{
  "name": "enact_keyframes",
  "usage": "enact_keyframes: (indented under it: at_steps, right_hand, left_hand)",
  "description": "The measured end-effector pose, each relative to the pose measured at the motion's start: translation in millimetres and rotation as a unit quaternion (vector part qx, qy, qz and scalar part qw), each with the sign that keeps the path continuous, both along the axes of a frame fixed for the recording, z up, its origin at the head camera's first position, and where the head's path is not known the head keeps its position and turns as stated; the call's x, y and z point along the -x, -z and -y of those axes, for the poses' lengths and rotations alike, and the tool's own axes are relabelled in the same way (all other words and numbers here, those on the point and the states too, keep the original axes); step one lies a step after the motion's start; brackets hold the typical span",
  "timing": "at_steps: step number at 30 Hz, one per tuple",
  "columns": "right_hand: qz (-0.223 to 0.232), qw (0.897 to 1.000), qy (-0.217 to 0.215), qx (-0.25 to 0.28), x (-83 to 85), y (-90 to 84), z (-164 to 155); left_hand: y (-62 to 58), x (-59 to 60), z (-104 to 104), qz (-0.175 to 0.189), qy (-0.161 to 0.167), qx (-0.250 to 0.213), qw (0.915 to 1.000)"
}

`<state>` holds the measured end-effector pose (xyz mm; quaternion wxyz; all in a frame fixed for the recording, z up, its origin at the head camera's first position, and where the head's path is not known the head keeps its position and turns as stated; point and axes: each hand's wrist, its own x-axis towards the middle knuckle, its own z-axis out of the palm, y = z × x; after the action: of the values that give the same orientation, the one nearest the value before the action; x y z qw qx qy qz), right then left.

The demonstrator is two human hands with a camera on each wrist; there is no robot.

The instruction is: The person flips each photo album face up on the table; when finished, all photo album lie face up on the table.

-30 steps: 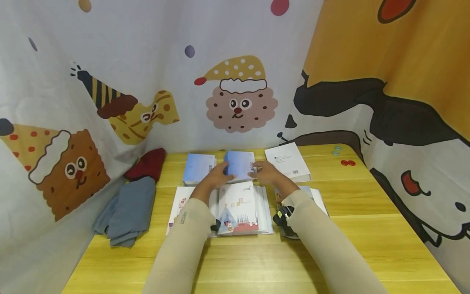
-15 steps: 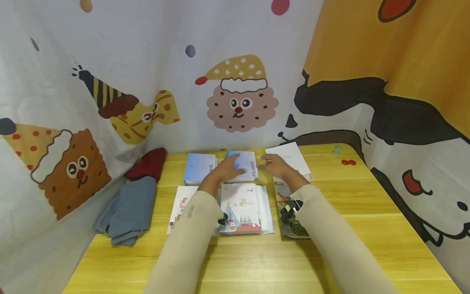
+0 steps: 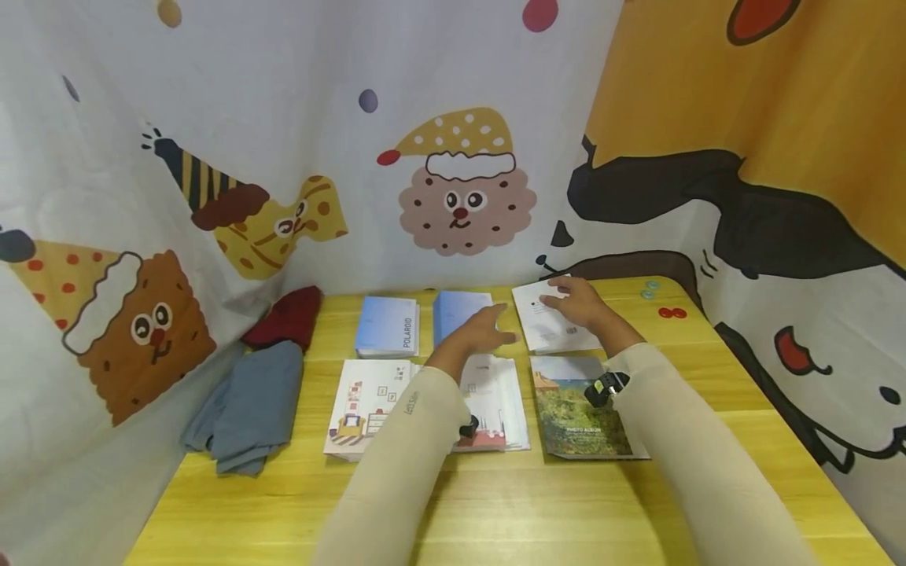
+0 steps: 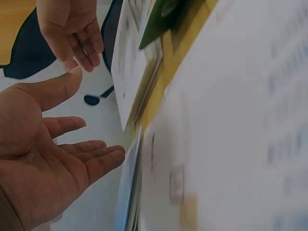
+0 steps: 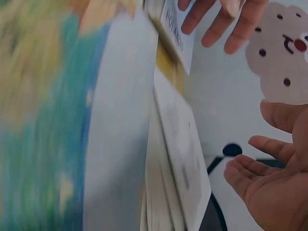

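My right hand (image 3: 583, 306) hovers over a white book (image 3: 538, 314) at the back right, fingers spread and slightly bent. The right wrist view shows a gap between this hand (image 5: 276, 178) and the white book (image 5: 180, 154). My left hand (image 3: 481, 330), fingers spread and holding nothing, is above the table beside a blue album (image 3: 453, 310), partly hiding it. Another blue album (image 3: 385, 318), marked POLAROID, lies to its left. In front lie a white illustrated album (image 3: 361, 393), a second white album (image 3: 488, 409) partly behind my left sleeve, and a photo album with a landscape cover (image 3: 576, 417).
Folded grey cloth (image 3: 248, 409) and dark red cloth (image 3: 286, 318) lie at the table's left edge. Small red (image 3: 672, 313) and pale blue round pieces (image 3: 649, 289) sit at the back right. A printed curtain (image 3: 340, 157) hangs behind the wooden table (image 3: 510, 511).
Both hands have moved right, away from the middle blue album. The right hand is now over the white book. The blue album stays on the table.
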<state>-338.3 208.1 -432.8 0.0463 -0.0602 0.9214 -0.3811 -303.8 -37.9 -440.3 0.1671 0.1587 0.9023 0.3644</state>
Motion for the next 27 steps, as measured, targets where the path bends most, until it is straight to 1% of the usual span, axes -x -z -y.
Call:
enact_keyframes:
  at_steps: [3, 5, 7, 10, 16, 21, 27]
  right_hand:
    - [0.009, 0.999, 0.03, -0.009, 1.0, 3.1, -15]
    - [0.02, 0.999, 0.043, -0.012, 1.3, 6.2, -22]
    - [0.032, 0.998, 0.044, -0.011, 1.2, 9.7, -29]
    - [0.05, 0.998, 0.039, -0.012, 0.2, 12.4, -36]
    - [0.105, 0.994, 0.024, -0.014, -0.6, 17.5, -45]
    - [0.105, 0.994, 0.0, -0.019, -1.3, 21.5, -46]
    - [0.111, 0.994, 0.003, -0.026, -1.6, 24.4, -48]
  left_hand:
    - [4.4, -0.5, -13, 0.005, 0.006, -0.005, 1.0]
    - [6.0, -1.5, -19, 0.014, 0.009, -0.009, 0.9998]
    - [6.3, -3.7, -25, 0.024, 0.01, -0.013, 0.9996]
    - [7.3, -6.4, -33, 0.035, 0.012, -0.019, 0.9991]
    - [12.6, -8.7, -46, 0.038, 0.018, -0.022, 0.9989]
    - [16.0, -9.4, -50, 0.047, 0.017, -0.015, 0.9986]
    - [19.2, -9.8, -52, 0.049, 0.019, -0.02, 0.9984]
